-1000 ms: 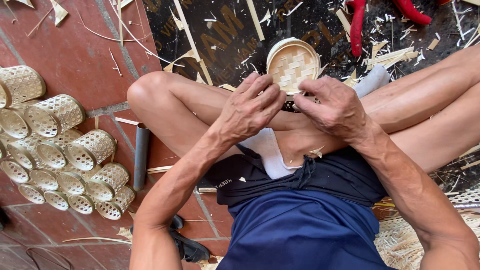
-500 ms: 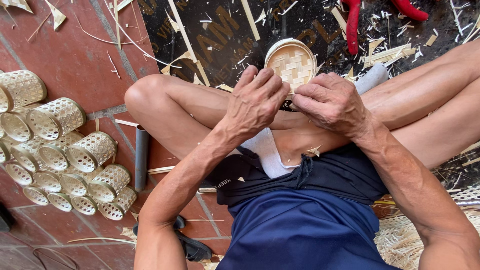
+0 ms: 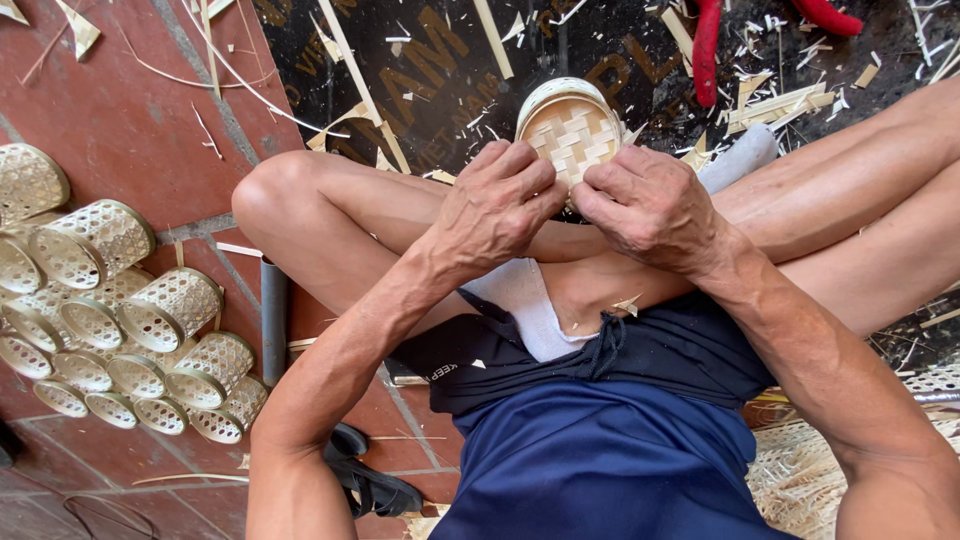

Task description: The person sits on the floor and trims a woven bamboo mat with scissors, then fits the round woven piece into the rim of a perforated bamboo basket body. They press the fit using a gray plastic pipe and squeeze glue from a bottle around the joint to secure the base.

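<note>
Small round woven bamboo basket (image 3: 572, 125), pale, tipped on edge above crossed legs, plaited bottom toward camera, interior hidden. Pinched at near rim by left hand (image 3: 497, 205) and right hand (image 3: 650, 205), fingers curled tight. Cluster of open-weave cylindrical bamboo baskets (image 3: 110, 320) lay on sides on red tiled floor (image 3: 110, 110), well apart, insides empty where visible. Red-handled tool (image 3: 706, 45) rested beyond on dark printed mat (image 3: 420, 70).

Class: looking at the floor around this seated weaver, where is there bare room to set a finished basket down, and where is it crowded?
Freest: red tiles between the basket stack and the knee, with a few thin strips lying there. Crowded: the black mat, littered with offcuts. Both hands hold the small basket.
</note>
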